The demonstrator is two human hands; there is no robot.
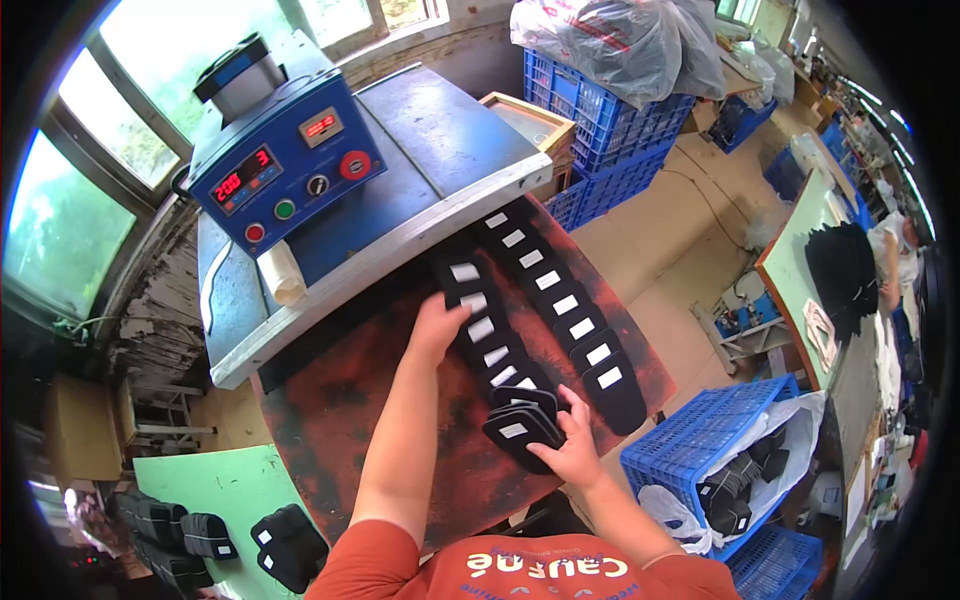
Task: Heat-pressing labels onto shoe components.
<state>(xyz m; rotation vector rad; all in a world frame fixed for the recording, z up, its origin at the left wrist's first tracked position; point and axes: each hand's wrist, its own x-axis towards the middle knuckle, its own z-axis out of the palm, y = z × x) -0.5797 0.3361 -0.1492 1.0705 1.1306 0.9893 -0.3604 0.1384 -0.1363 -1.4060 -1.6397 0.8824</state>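
Note:
My left hand [438, 328] rests with fingers spread on a black fabric piece with a white label [470, 300], at the far end of a row of such pieces laid on the reddish-brown work plate [350, 420]. A second row of labelled black pieces [560, 300] runs to its right. My right hand [572, 450] grips a small stack of the same black pieces [520, 425] near the plate's front edge.
A blue press machine [285, 160] with red digit displays and buttons stands behind the plate. A blue crate [700, 450] with more black pieces sits at lower right. Stacked blue crates [610, 130] stand beyond. A green table [210, 490] at lower left holds black pieces.

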